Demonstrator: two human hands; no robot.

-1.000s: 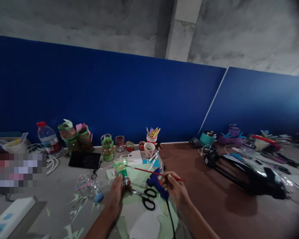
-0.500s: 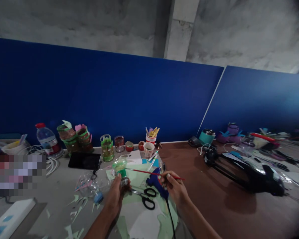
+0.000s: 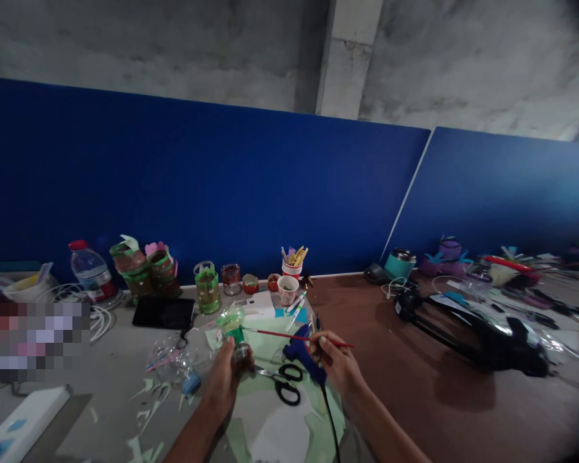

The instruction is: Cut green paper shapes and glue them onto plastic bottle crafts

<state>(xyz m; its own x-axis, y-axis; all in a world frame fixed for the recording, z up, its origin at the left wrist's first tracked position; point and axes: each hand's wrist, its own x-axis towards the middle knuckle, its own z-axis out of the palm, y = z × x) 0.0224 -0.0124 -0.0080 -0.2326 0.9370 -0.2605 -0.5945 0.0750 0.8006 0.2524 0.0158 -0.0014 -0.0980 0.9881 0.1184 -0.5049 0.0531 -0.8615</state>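
Note:
My left hand (image 3: 226, 374) is wrapped round a small plastic bottle piece (image 3: 237, 335) with green paint on its side. Between the fingers of my right hand (image 3: 335, 357) is a thin red paintbrush (image 3: 289, 335), its tip at the green part of the piece. Black-handled scissors (image 3: 289, 381) lie just right of the piece, on light green paper (image 3: 328, 418). A blue glue gun (image 3: 306, 360) rests beside my right hand, partly behind it.
Behind my hands stand a paper cup (image 3: 288, 292), a green-painted bottle piece (image 3: 207, 292) and small red-painted pieces. A phone (image 3: 164, 312), clear plastic and paper scraps lie left. A black object (image 3: 473, 334) and teal container (image 3: 400, 265) are right.
The brush and my right hand have shifted very slightly left. My left hand still holds the bottle piece in nearly the same place.

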